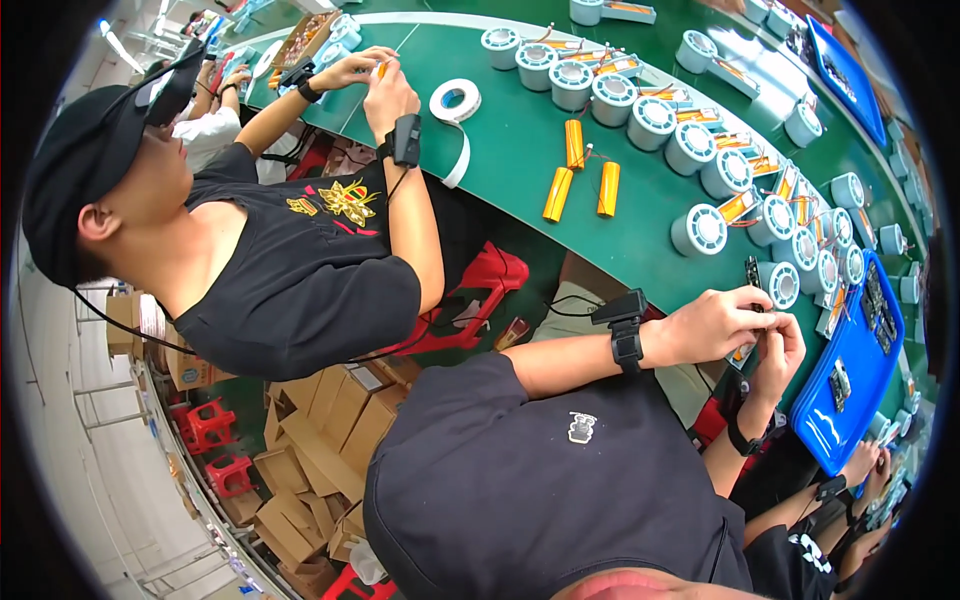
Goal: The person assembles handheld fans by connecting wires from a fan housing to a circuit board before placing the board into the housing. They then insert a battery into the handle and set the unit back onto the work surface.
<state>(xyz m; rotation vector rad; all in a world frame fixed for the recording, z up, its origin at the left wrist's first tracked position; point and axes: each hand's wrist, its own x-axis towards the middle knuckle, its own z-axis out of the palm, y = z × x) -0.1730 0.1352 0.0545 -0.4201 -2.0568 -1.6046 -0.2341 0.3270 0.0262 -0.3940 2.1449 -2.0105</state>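
My left hand is closed in a pinch on a narrow dark circuit board that sticks up past its fingers. Against those fingertips, my right hand is closed too; what lies in its fingers is too small to make out. Just beneath the hands, a part with an orange patch shows, mostly covered. A round white-and-grey fan-like unit stands right beyond my fingers. To the right of my hands is a blue tray with several dark circuit boards in it.
Rows of similar round units with orange battery cells curve along the green table. Three loose orange cells and a white tape roll lie to the left. A co-worker sits at my left; another person's hands work at the right.
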